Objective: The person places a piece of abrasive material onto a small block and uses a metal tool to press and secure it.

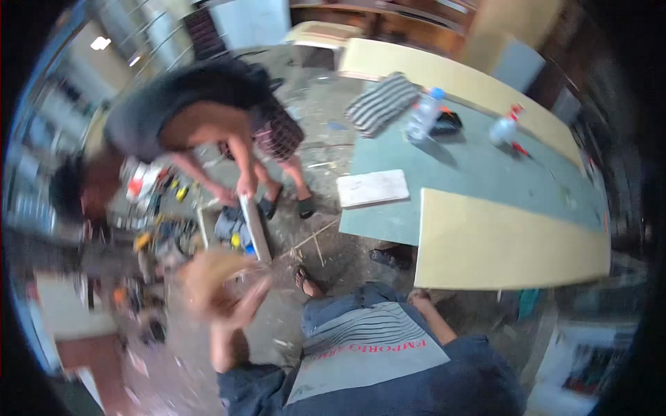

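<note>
My left hand (239,305) is raised at the lower left and smeared by motion. A blurred tan patch lies over its fingers, and I cannot make out whether it is a held thing. My right hand (420,298) hangs beside my body, just below the near corner of a cream panel (513,243). Its fingers are small and partly hidden, and whether they touch the panel is unclear. The panel lies on a green-topped table (465,166) and overhangs its near edge.
A co-worker (187,118) bends at the left, both hands on a pale board (254,229). On the table are a striped cloth (381,104), a clear bottle (424,118), a spray bottle (505,128) and a white slab (373,188). Tools (170,239) and scraps litter the floor.
</note>
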Demonstrator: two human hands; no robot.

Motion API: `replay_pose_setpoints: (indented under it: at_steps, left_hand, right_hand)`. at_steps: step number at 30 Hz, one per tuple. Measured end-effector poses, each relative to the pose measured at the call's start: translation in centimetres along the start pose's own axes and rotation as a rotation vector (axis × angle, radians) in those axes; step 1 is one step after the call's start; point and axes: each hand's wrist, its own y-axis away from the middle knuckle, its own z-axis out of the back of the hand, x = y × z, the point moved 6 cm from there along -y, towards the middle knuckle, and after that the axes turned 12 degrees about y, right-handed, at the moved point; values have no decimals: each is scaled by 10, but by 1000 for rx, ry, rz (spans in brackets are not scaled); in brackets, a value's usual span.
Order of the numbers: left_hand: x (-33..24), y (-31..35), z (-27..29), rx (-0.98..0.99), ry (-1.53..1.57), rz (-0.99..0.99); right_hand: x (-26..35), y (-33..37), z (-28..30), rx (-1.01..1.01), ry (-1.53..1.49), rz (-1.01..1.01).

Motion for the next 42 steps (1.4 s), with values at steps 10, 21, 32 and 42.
replay_pose_setpoints:
  at_steps: [10,21,32,42]
  left_hand:
    - [193,178,-191,1031,457,530]
    - [231,106,-337,946,-20,5]
    - [237,106,-370,919,411,433]
    - [264,180,-393,1076,1208,1449]
  right_hand:
    - [166,124,-69,-454,-451,328]
    - [321,84,65,-751,-447,538]
    - [341,30,93,-879,-429,518]
    - [392,136,164,-1242,37,580]
